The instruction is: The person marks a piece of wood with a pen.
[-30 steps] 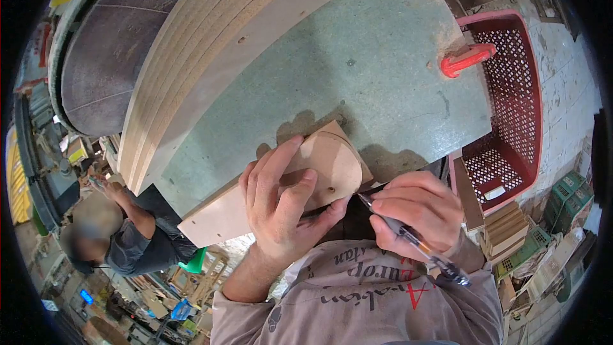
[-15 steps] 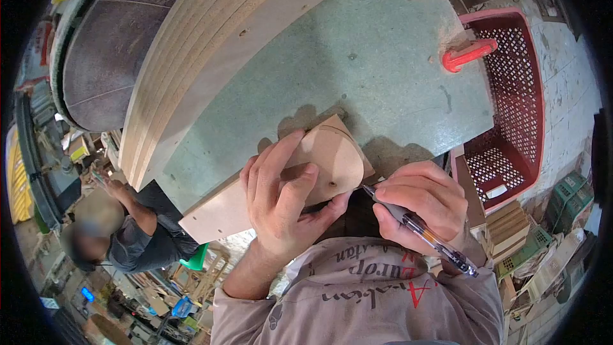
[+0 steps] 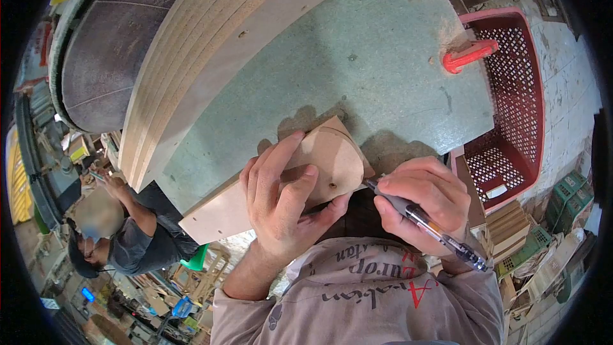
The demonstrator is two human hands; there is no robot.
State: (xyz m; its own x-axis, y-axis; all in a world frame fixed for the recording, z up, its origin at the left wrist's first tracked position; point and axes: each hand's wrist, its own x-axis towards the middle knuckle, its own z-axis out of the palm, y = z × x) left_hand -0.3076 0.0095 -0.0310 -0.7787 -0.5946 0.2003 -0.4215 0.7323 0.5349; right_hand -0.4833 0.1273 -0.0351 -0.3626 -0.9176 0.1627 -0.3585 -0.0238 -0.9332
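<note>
My left hand [image 3: 278, 195] clamps a thin wooden template [image 3: 335, 156] with a rounded end and a small hole onto a flat wooden board [image 3: 214, 216]. Its fingers spread across the top, with the thumb at the near edge. Beneath them the board overhangs the near edge of the green worktop. A black-gripped pen [image 3: 418, 217] with a clear barrel sits pinched in my right hand [image 3: 429, 201]. The pen's tip touches down right at the template's rounded edge, on its right side.
Curved wooden boards [image 3: 191, 70] lie stacked on the green worktop [image 3: 357, 64], beside a large dark sanding belt [image 3: 115, 45]. A red clamp handle [image 3: 469, 56] juts from the right edge. A red plastic basket [image 3: 536, 89] stands beyond it. Another person [image 3: 137, 236] sits at lower left.
The pen tip has moved slightly right and up along the rounded edge, with my right hand shifting along. My left hand and the template stay put. The other person's head has moved slightly.
</note>
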